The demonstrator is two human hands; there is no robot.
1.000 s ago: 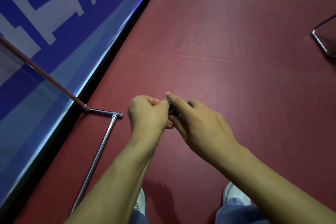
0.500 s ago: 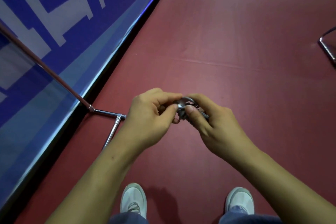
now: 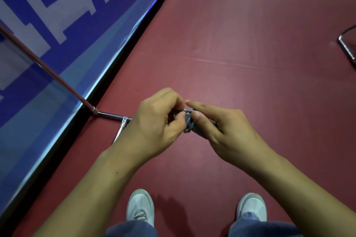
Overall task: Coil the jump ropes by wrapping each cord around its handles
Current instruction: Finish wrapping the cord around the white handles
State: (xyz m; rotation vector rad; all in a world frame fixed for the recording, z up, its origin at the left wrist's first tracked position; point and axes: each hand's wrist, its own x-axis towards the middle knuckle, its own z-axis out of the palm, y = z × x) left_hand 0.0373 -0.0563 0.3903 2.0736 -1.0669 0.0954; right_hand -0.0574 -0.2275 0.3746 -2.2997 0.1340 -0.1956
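A grey jump rope point(image 3: 191, 124), its cord wound in tight coils around the handles, sits between both hands at chest height above the red floor. My left hand point(image 3: 156, 123) curls around its left end, thumb pressed against the coils. My right hand point(image 3: 219, 131) grips the bundle from the right, thumb on top of the coils and index finger stretched over them. Most of the handles are hidden inside the two hands.
A blue and white barrier panel point(image 3: 57, 34) runs diagonally along the left, with a chrome support foot point(image 3: 109, 115) lying on the red floor point(image 3: 250, 54) beside my left hand. Another chrome frame point(image 3: 346, 46) shows at the right edge. My two white shoes point(image 3: 140, 208) stand below.
More of the coiled grey cord shows between the hands than before. My right thumb has come to rest on top of the coils, and the view tilted down, bringing the shoes into view.
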